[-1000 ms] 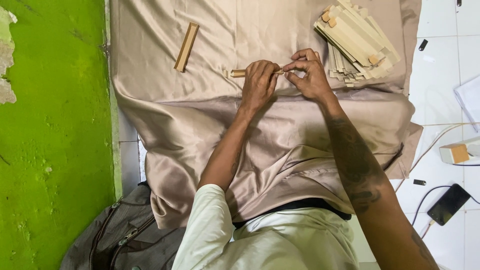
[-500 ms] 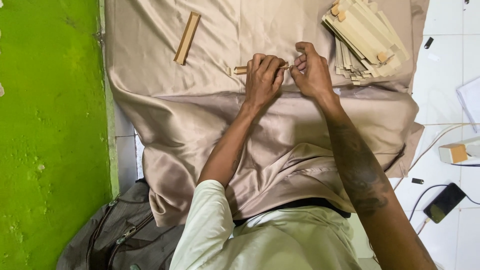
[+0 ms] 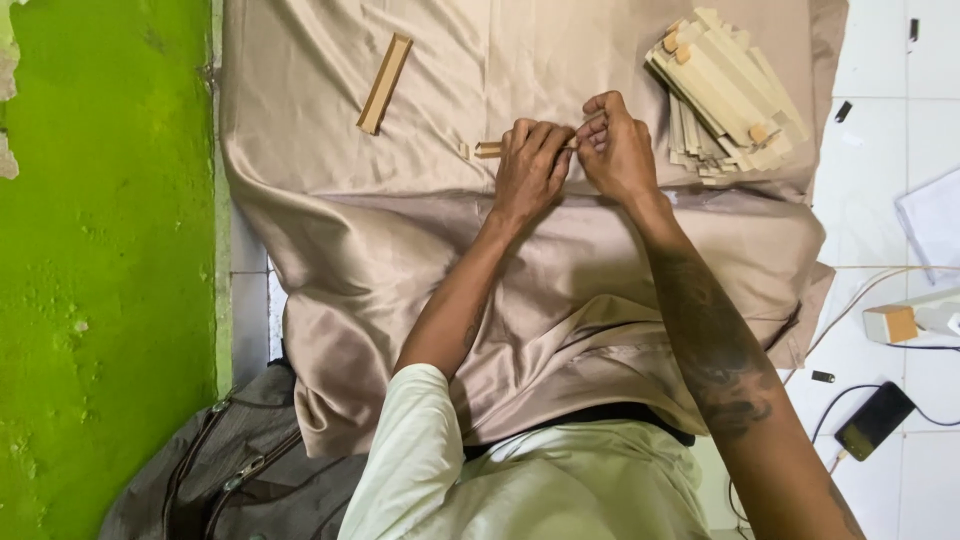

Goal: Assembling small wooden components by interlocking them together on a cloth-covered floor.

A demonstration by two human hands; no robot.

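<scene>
- Head view, centre of the frame: the left hand [image 3: 528, 165] lies palm-down over a small wooden piece [image 3: 489, 149], fingers curled shut on it; only its pale left end pokes out past the knuckles.
- The right hand [image 3: 615, 150] sits just beside the left one, touching it, with the fingertips pinched together on the other end of the same wooden piece. How much of the piece lies under the two hands I cannot tell.
- Both hands rest on a shiny beige cloth [image 3: 400, 250] that covers most of the frame and drapes down toward the person's lap.
- Upper left of the cloth: a single wooden strip [image 3: 385, 84] lies tilted, well apart from the hands.
- Upper right: a pile of wooden strips [image 3: 730, 95] is stacked loosely, near the right hand but not touching it.
- Left edge: a bright green wall [image 3: 100, 270] with patches of worn paint.
- Lower left: a grey bag [image 3: 200, 480] with zips lies next to the cloth.
- Right edge, on white floor tiles [image 3: 880, 120]: a dark phone [image 3: 875, 420] with a cable, and above it a small box-like thing, partly cut off.
</scene>
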